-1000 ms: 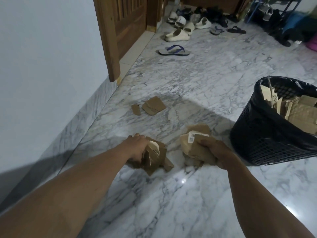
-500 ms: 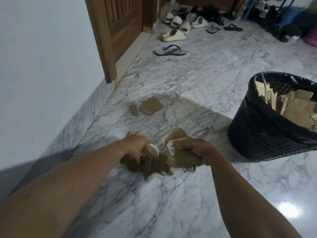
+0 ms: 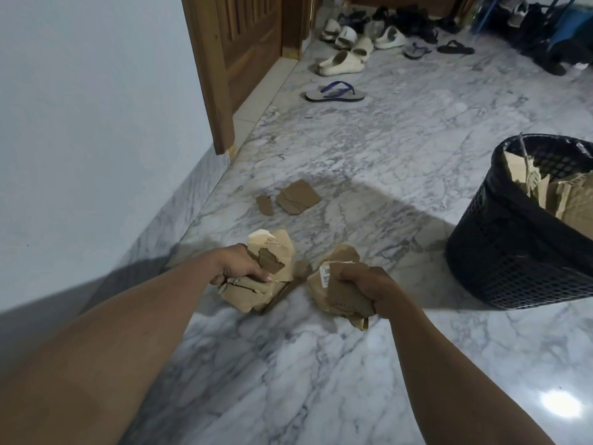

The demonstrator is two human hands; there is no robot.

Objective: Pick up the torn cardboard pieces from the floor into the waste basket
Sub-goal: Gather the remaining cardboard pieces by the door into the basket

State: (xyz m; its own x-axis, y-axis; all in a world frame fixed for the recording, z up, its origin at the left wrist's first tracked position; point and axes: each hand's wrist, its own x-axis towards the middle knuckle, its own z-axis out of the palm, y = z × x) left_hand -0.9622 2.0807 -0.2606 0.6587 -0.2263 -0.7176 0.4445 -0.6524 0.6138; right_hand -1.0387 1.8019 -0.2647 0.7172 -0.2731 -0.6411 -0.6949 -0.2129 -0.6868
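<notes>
**Both hands full of cardboard, basket to the right**

The left hand [image 3: 239,268] is clenched around a bunch of torn pieces [image 3: 272,268], fingers wrapped over the front. The right hand [image 3: 369,289] is fisted on a second bunch [image 3: 333,284] bearing a white barcode label. The two bunches sit just beside each other; whether their lower edges touch the marble floor [image 3: 353,149] cannot be told.

Two more scraps [image 3: 298,197] lie flat on the floor beyond the hands, near the wall [image 3: 96,123]. The basket [image 3: 500,252] stands to the right, tilted in this view, its rim open, with cardboard already inside. Bare floor lies between the right hand and the basket. Sandals [image 3: 335,91] are well apart, by the door [image 3: 244,53].
</notes>
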